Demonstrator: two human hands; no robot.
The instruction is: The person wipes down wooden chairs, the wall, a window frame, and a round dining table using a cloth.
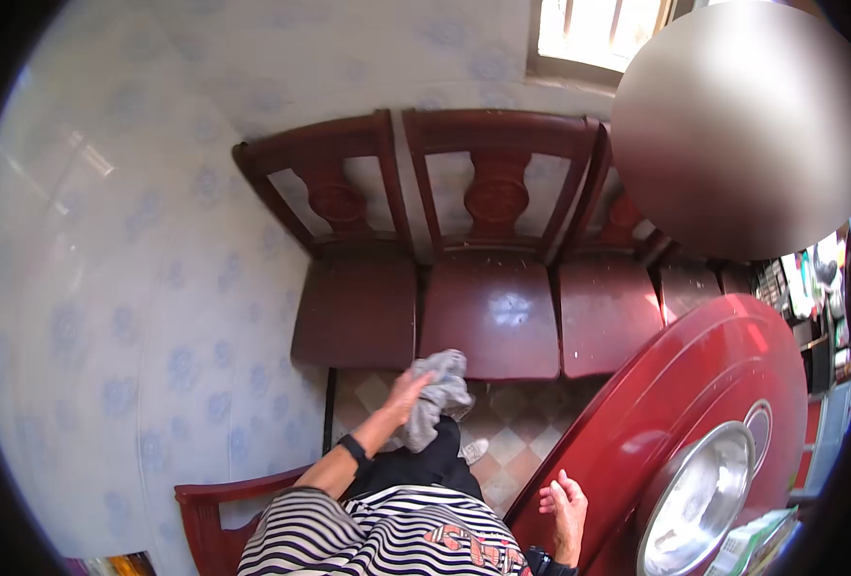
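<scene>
My left hand is closed around a crumpled grey cloth, which hangs down in front of my dark trousers. Just beyond it stands a dark red wooden chair, its seat specked with small pale bits. Whether the cloth touches the seat edge, I cannot tell. My right hand is beside the near edge of the round red table, holding nothing, its fingers loosely bent and apart. On that table, to the right of this hand, sits a shiny metal basin.
More wooden chairs line the patterned wall. Another chair's red frame is close at my left. A green-and-white packet lies by the basin. Shelves with assorted items stand at far right. A large blurred circle covers the upper right.
</scene>
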